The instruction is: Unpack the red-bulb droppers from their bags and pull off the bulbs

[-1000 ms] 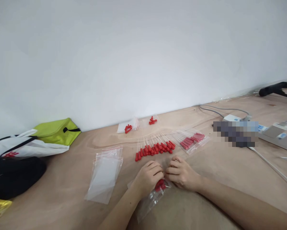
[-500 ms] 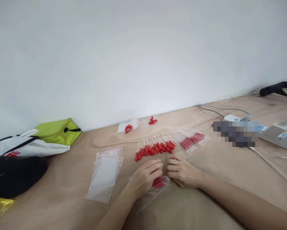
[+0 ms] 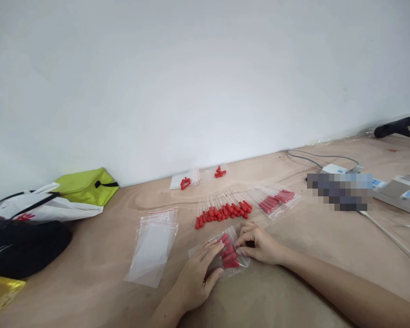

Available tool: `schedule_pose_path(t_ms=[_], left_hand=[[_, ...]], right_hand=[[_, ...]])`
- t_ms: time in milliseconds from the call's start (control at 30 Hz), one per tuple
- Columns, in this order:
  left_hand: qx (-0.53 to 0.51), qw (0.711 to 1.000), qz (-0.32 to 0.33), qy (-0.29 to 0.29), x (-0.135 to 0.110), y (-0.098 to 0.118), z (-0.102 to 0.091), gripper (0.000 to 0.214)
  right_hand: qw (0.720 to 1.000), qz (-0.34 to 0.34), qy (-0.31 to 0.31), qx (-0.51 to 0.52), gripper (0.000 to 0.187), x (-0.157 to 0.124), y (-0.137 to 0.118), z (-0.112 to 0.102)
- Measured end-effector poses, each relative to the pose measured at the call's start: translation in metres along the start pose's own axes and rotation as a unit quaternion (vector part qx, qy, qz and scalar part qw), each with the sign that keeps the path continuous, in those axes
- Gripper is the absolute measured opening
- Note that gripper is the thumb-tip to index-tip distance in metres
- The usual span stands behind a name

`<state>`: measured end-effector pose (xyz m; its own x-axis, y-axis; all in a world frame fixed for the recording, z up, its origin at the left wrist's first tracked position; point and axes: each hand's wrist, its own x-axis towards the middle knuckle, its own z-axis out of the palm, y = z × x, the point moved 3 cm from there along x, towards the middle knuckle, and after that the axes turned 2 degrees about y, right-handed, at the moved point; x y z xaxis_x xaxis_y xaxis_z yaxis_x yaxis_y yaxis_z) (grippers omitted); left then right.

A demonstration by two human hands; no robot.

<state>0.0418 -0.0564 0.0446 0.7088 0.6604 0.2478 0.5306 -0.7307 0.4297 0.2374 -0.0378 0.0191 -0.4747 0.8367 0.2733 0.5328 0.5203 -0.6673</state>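
A clear zip bag (image 3: 243, 262) with several red-tipped sticks (image 3: 229, 253) inside lies on the table between my hands. My left hand (image 3: 201, 275) rests over the bag's left part, fingers stretched out and thumb apart; it hides most of the sticks' pale ends. At the bag's right edge, my right hand (image 3: 259, 243) pinches the plastic between thumb and fingers. Just beyond, a row of loose red-tipped sticks (image 3: 223, 212) is spread with the red ends toward me. Flat to the left lie several clear zip bags (image 3: 152, 250) with red seal lines.
Filled bags of red-tipped sticks (image 3: 276, 200) lie right of the loose row. Against the wall are more bags with red pieces (image 3: 185, 183). A lime-green bag (image 3: 88, 187) and a black cap-like item (image 3: 30, 248) sit left; a power strip (image 3: 396, 196) with cables is right.
My left hand has drawn back toward me and its fingers have spread, uncovering the red tips in the bag. My right hand's thumb and fingers now pinch the bag's right edge.
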Motion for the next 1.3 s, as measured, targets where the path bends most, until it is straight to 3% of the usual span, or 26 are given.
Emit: schedule_pose_path(t_ms=[133, 333, 533, 700, 933, 1300], left_hand=[[0.002, 1.000, -0.008, 0.006, 0.000, -0.002, 0.001, 0.046], [0.002, 1.000, -0.017, 0.020, 0.000, -0.003, 0.002, 0.038], [-0.008, 0.999, -0.018, 0.040, 0.001, -0.004, 0.003, 0.036], [-0.011, 0.999, -0.016, 0.041, 0.002, -0.004, 0.003, 0.035], [-0.015, 0.999, -0.028, 0.027, 0.002, -0.005, 0.003, 0.036], [-0.031, 0.998, -0.059, -0.021, 0.002, -0.009, -0.006, 0.036]], right_hand=[[1.000, 0.003, -0.015, 0.015, 0.024, 0.000, 0.002, 0.001], [0.999, 0.005, 0.012, 0.038, 0.033, -0.002, -0.002, 0.000], [0.995, -0.013, 0.040, 0.096, 0.024, -0.001, -0.014, 0.001], [0.995, -0.001, 0.055, 0.082, 0.023, 0.000, -0.015, 0.003], [0.997, 0.008, 0.048, 0.067, 0.030, 0.002, -0.017, 0.004], [0.998, -0.008, 0.046, 0.046, 0.017, 0.000, -0.018, -0.002]])
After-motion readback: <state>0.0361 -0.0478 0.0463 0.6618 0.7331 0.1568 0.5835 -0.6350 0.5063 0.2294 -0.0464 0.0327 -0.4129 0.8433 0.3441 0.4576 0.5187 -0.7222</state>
